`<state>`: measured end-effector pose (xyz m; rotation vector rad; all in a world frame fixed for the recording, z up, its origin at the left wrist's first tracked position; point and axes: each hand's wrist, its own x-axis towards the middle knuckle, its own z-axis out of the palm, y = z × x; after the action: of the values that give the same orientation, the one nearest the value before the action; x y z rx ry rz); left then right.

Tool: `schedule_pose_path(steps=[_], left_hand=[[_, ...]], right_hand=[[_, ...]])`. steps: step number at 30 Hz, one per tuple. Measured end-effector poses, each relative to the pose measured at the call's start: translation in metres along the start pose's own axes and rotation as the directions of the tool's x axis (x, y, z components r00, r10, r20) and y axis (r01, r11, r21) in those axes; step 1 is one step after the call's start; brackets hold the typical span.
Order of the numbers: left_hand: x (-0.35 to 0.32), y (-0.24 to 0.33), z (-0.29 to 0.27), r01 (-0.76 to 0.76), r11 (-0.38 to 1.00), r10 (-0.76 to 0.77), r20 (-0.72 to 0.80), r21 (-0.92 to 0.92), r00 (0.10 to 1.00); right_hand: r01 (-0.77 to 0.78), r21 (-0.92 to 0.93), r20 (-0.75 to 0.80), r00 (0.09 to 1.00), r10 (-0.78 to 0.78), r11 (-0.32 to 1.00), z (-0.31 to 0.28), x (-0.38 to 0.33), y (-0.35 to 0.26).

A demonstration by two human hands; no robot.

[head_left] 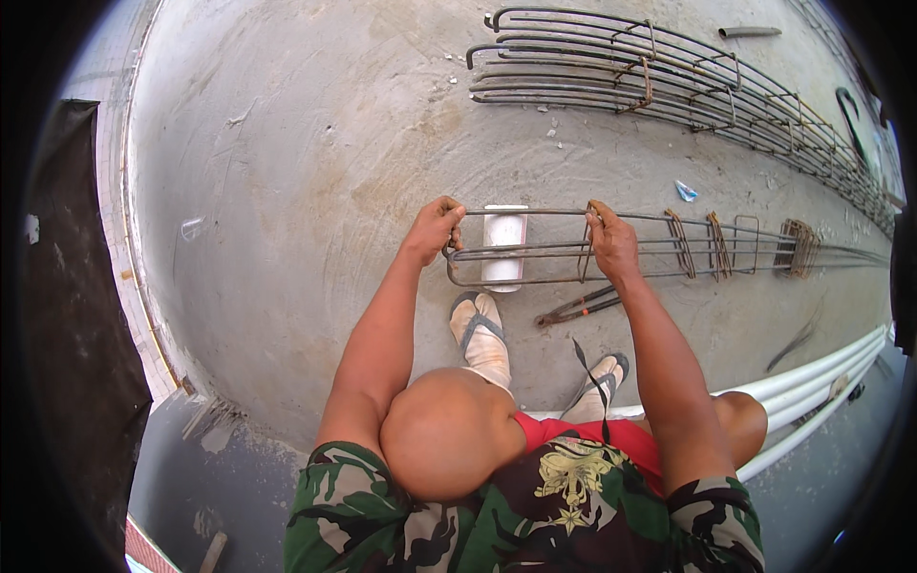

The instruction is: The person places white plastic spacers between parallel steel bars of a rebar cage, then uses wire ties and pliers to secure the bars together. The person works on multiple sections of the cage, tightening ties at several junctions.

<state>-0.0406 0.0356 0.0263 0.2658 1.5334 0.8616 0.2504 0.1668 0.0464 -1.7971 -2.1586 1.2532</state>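
A person sits over a bare grey concrete floor [287, 191], knees apart, feet in grey strap sandals. The left hand [435, 229] is closed around the bent end of a long cage of rusty steel reinforcing bars [669, 250] that runs off to the right. The right hand [611, 244] grips a rectangular wire stirrup [585, 250] looped around those bars. Under the cage's near end lies a short white plastic pipe piece [503, 239]. More brown stirrups [718, 244] sit bunched farther along the cage. A dark pair of long-handled pincers [578, 307] lies on the floor just beside the right foot. A second, larger steel bar cage [669, 81] lies well apart at the top. Long white plastic pipes [821, 377] run along the right.
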Motion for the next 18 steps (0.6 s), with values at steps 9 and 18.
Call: schedule_pose_path(steps=[9, 18], left_hand=[[0.0, -0.007, -0.007, -0.023, 0.999, 0.023, -0.008, 0.042, 1.0], [0.008, -0.006, -0.013, 0.031, 0.999, -0.03, 0.05, -0.026, 0.998]], right_hand=[[-0.055, -0.186, 0.071, 0.995, 0.069, 0.981, 0.01, 0.014, -0.001], [-0.076, -0.133, 0.004, 0.997, 0.077, 0.988, 0.022, 0.019, 0.01]])
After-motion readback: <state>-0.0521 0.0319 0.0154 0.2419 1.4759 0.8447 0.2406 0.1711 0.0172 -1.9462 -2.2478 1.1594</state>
